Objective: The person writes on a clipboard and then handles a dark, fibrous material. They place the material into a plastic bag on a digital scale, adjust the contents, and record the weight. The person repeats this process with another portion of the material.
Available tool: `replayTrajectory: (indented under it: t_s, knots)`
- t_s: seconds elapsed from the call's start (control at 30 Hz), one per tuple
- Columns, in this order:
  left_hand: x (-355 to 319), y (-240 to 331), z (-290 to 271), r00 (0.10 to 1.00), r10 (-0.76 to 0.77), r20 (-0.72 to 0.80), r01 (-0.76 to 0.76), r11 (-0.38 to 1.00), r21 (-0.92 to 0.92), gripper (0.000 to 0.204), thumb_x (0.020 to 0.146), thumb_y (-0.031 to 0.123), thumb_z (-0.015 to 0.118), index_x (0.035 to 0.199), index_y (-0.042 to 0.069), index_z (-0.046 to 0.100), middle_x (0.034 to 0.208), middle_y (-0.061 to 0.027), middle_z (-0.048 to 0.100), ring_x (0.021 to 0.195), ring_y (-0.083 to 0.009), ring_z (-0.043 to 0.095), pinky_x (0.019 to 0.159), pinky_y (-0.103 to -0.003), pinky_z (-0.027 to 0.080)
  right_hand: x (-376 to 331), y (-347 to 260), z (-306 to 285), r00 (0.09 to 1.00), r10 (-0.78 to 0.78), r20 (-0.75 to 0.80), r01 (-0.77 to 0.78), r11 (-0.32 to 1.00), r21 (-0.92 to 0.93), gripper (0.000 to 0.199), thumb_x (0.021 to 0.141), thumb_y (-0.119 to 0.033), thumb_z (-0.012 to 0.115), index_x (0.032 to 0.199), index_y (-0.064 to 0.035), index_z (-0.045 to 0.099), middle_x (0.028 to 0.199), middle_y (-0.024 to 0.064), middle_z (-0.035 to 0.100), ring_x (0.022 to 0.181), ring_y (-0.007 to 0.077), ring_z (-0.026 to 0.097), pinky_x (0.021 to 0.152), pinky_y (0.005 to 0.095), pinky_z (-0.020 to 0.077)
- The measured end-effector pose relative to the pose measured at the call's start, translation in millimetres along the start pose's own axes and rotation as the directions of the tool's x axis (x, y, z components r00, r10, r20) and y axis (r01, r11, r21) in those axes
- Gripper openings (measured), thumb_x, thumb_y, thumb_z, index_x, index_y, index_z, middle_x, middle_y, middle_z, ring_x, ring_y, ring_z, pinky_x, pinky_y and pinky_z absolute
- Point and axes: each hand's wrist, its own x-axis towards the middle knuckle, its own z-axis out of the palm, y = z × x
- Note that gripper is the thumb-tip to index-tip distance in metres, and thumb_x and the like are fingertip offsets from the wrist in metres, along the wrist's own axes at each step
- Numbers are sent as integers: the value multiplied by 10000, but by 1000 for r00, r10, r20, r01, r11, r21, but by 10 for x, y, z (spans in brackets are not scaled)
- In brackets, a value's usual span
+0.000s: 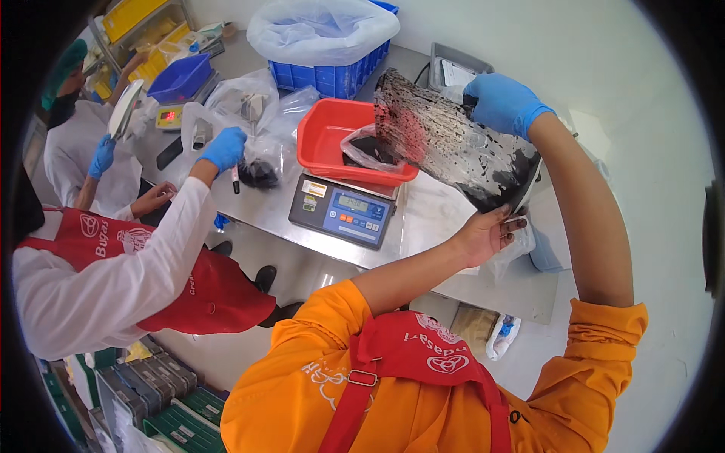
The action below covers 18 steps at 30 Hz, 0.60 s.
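Observation:
I hold up a large clear plastic bag (445, 140), smeared and speckled with black, tilted over the table. My right hand (502, 102), in a blue glove, grips its upper edge. My bare left hand (491, 234) pinches its lower corner, where the black matter has gathered. The bag's upper left end hangs just over a red tub (321, 140) standing on a digital scale (343, 211). A small clear bag with dark contents (362, 151) lies in the tub.
On the steel table (264, 208) stand a blue crate lined with white plastic (325, 34), a grey tray (453, 72) and a second scale with a blue tub (181, 79). A co-worker's blue-gloved hand (225, 147) reaches toward a dark bagged lump (258, 174). Another person stands far left.

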Motion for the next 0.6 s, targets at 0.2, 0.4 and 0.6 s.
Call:
replayTrajectory:
  t_s: [0.2, 0.4, 0.6]
  knots:
    - [71, 96, 87, 1000, -7, -11, 6, 999, -52, 275, 973, 325, 623, 1203, 178, 600, 1236, -20, 642, 1120, -180, 602, 826, -318, 473, -192, -14, -112, 992, 76, 99, -90, 986, 143, 274, 812, -231, 637, 954, -14, 724, 879, 219, 693, 836, 372, 663, 787, 431, 525]
    - [108, 96, -94, 993, 106, 44, -102, 991, -87, 347, 974, 332, 614, 1279, 174, 566, 1280, -26, 626, 1196, -225, 579, 948, -364, 487, -511, 86, -12, 998, 6, 69, -15, 991, 133, 428, 822, -310, 670, 1151, -37, 682, 1077, 211, 693, 1006, 381, 656, 907, 443, 505]
    - [126, 164, 70, 979, 189, 81, -176, 974, -140, 539, 951, 513, 582, 1356, 165, 508, 1368, -59, 561, 1277, -269, 511, 1055, -435, 442, -781, 133, 125, 993, -48, 104, 25, 976, 215, 651, 762, -220, 695, 1350, 0, 521, 1174, 257, 640, 1101, 402, 616, 971, 412, 485]
